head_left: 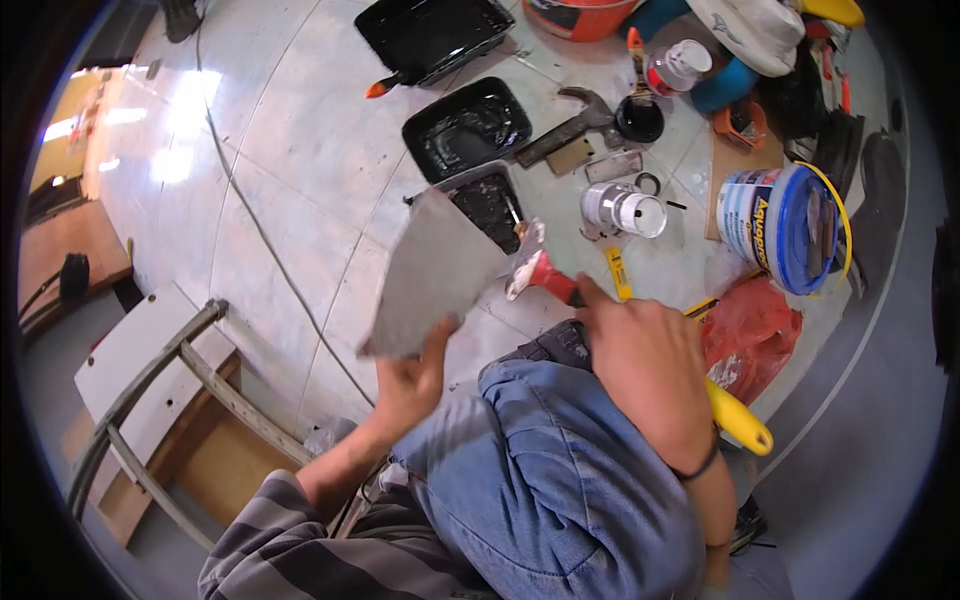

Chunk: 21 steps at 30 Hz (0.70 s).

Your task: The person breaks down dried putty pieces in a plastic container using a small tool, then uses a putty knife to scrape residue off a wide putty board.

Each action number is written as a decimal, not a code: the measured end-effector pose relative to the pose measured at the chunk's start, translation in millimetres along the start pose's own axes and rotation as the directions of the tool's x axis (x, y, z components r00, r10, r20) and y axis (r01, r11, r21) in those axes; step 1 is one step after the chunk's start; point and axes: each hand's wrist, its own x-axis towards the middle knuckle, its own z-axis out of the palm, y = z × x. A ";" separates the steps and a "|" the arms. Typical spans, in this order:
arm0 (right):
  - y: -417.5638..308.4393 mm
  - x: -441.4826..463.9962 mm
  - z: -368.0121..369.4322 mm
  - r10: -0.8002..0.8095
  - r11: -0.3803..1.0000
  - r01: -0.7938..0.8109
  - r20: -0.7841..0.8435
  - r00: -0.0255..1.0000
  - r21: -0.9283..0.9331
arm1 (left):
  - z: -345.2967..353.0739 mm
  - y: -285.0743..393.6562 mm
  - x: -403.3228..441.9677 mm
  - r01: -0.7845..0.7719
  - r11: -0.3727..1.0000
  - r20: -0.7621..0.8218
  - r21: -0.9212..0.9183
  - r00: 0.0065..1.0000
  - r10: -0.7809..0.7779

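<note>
My left hand (412, 380) grips a flat grey piece (435, 270) by its lower edge, with the thumb on the near face. In my right hand (645, 365) is a red-handled scraper (545, 277), its blade end smeared with white material. The scraper's blade end is close to the grey piece's right corner; whether they touch I cannot tell. Both hands are above my knees in blue jeans. Behind the grey piece is a small black tray (487, 205). A yellow handle (738, 418) shows beyond my right wrist.
Two larger black trays (465, 130) (430, 38) lie ahead, near a hammer (580, 125). An open can (625, 208) lies right of centre. Farther right are a blue-lidded bucket (785, 228) and red plastic (750, 335). A metal frame (240, 402) and cable (262, 232) are left.
</note>
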 end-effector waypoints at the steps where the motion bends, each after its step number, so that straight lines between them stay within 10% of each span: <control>1: -4.5 -4.9 -15.6 -0.012 1.000 0.012 0.012 1.000 0.001 | -5.5 -3.4 3.0 0.083 0.995 -0.019 -0.061 0.996 -0.084; 21: 50.1 -66.3 21.7 -0.056 0.994 0.085 -0.335 0.941 0.070 | -5.6 15.2 25.8 0.556 0.684 0.319 -0.471 0.831 -0.456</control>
